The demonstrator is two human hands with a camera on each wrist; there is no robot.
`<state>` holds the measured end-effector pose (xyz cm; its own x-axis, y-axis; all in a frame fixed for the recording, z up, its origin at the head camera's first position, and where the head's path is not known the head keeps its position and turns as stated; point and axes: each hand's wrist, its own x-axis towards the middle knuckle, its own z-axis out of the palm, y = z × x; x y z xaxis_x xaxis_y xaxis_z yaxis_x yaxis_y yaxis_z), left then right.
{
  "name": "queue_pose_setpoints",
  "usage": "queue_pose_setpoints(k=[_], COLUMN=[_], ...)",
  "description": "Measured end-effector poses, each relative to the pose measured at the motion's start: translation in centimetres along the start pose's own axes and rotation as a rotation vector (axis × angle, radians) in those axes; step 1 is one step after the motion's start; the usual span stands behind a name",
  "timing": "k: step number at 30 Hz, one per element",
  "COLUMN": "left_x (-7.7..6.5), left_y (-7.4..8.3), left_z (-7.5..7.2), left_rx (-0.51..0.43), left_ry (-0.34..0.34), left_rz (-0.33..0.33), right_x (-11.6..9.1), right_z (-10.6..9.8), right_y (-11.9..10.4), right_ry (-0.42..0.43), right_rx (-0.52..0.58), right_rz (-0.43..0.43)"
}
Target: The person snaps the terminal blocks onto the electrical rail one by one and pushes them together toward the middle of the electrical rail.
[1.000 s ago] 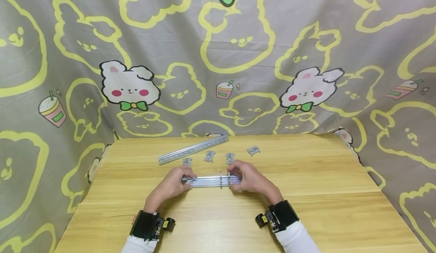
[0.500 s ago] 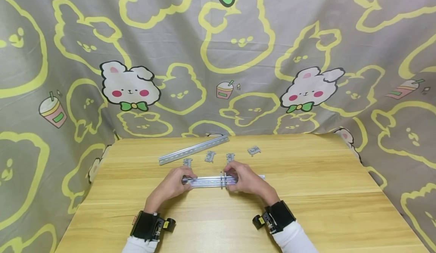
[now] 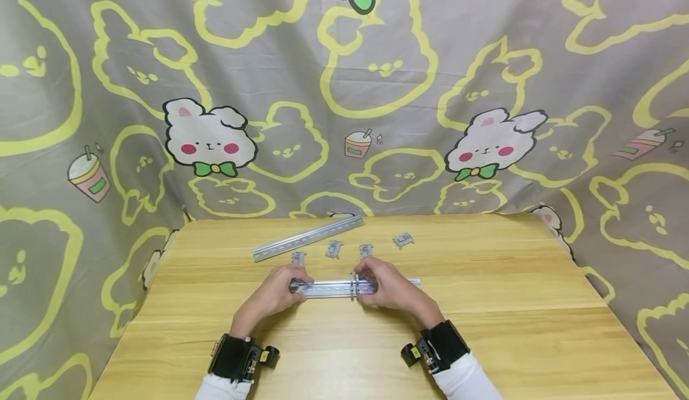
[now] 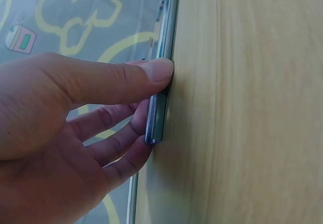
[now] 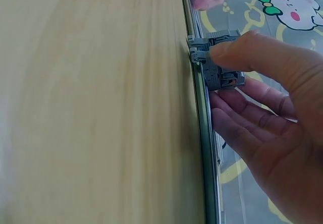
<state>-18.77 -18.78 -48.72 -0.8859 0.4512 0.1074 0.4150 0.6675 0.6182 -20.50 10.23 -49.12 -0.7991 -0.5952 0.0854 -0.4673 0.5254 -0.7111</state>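
A slotted metal DIN rail [image 3: 325, 289] lies crosswise on the table in front of me. My left hand [image 3: 273, 295] pinches its left end, thumb on the near edge, as the left wrist view shows. Two grey terminal blocks [image 5: 214, 57] sit side by side on the rail, upright across it and seemingly touching. My right hand [image 3: 395, 286] grips the right-hand block, with its thumb on the block's near side and the other fingers behind. In the head view these fingers partly cover the block and the rail, whose right end shows past the hand.
Behind the hands, several loose grey terminal blocks lie in a rough row, among them one block [image 3: 334, 249] near the middle and another [image 3: 402, 240] at the right. A second DIN rail [image 3: 308, 238] lies slanted farther back. A patterned curtain [image 3: 301, 143] surrounds the wooden table [image 3: 517, 340].
My right hand has slid its terminal block leftward along the rail, up to the other block. The rail's right end now shows beyond the hand. The left hand has kept its hold.
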Motion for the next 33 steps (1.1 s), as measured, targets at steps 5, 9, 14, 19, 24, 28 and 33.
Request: queue_pose_setpoints(k=[5,9,14,19,24,28,33], left_x=[0.0,0.0,0.1,0.1,0.1,0.1,0.1], left_y=[0.0,0.1,0.0,-0.1,-0.1,-0.1,-0.2], left_z=[0.0,-0.1,-0.3,-0.2,0.0,0.0,0.0], left_rx=[-0.004,-0.007,0.016,0.027,0.029,0.033,0.041], left_ry=[-0.001,-0.002,0.001,-0.005,-0.007,-0.004,-0.005], left_rz=[0.0,0.008,0.003,0.006,-0.01,-0.009,-0.016], right_x=[-0.3,0.1,2.6,4.4,5.5,6.1,5.9], right_z=[-0.8,-2.3,-3.6,-3.9,-3.6,-3.6,-4.2], right_y=[0.2,0.5,1.2,1.5,1.3,1.0,0.8], right_ry=[-0.042,-0.037,0.035,-0.04,-0.123,-0.129,-0.145], right_rx=[0.02,-0.029,-0.26,-0.385,-0.426,-0.431,-0.433], right_rz=[-0.042,-0.052,-0.032,0.021,0.04,0.052,0.036])
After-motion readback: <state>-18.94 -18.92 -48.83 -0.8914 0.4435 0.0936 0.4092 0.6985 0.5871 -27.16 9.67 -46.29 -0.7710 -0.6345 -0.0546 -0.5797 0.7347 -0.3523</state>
